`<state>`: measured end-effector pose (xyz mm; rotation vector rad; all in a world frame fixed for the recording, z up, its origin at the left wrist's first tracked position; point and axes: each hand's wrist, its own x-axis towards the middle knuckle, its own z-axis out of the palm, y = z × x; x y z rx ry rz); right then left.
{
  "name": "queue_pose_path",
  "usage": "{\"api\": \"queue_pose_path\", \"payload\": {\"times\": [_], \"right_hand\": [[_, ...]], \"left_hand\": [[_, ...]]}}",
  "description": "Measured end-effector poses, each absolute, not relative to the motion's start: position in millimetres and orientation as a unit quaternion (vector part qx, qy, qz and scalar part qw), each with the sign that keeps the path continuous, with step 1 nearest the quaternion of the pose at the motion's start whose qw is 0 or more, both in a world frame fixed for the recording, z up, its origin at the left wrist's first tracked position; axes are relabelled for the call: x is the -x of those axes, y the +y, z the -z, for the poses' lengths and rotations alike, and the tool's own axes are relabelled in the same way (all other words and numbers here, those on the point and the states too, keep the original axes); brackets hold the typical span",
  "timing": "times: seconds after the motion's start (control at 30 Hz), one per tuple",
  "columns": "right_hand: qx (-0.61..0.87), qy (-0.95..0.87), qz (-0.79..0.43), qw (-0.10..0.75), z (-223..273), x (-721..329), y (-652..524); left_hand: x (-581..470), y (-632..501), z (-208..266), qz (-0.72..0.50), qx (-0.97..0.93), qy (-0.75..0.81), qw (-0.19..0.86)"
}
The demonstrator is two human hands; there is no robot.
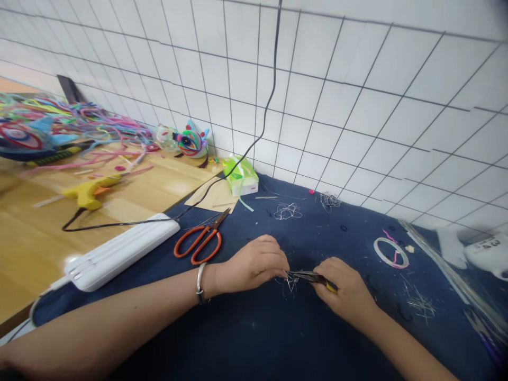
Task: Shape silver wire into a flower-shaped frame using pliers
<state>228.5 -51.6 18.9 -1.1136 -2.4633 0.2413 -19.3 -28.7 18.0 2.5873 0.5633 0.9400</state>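
Note:
Between my hands is a small tangle of thin silvery wire [291, 286], its loose ends sticking out in several directions. My left hand [257, 263] pinches the wire's left side between thumb and fingers; a silver bangle circles that wrist. From the right, my right hand [343, 288] grips long-nose pliers [311, 277] with dark jaws and yellow-edged handles. The jaw tips point left and reach the wire close to my left fingertips. Whether the jaws are clamped on it is too small to tell. Red-handled scissors [200, 241] lie left of my left hand.
A white power strip [125, 254] and yellow glue gun [89, 191] lie to the left, with a black cord running up the wall. Wire coils [288, 211], a tissue pack [242, 177], a white ring [391, 253] and wire scraps [420, 304] rest on the dark cloth.

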Motion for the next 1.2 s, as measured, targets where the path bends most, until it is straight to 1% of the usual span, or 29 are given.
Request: {"api": "queue_pose_path", "payload": {"times": [0.23, 0.5, 0.83, 1.07, 1.2], "right_hand": [[0.403, -0.888, -0.052, 0.218, -16.3, -229.7, -54.0], [0.41, -0.882, -0.03, 0.231, -16.8, -224.9, -58.0], [0.435, -0.871, -0.052, 0.224, -13.9, -223.2, -58.6], [0.445, -0.866, -0.058, 0.218, -13.7, -221.6, -59.1], [0.462, -0.859, -0.051, 0.214, -17.0, -224.5, -56.9]], "left_hand": [[15.6, -30.4, -18.6, -0.327, -0.899, 0.191, 0.221], [13.1, -33.2, -23.1, -0.316, -0.869, 0.208, 0.319], [15.0, -32.8, -21.9, -0.272, -0.826, 0.226, 0.439], [14.9, -34.0, -22.3, -0.279, -0.832, 0.23, 0.421], [13.5, -33.6, -19.5, -0.282, -0.819, 0.253, 0.431]]}}
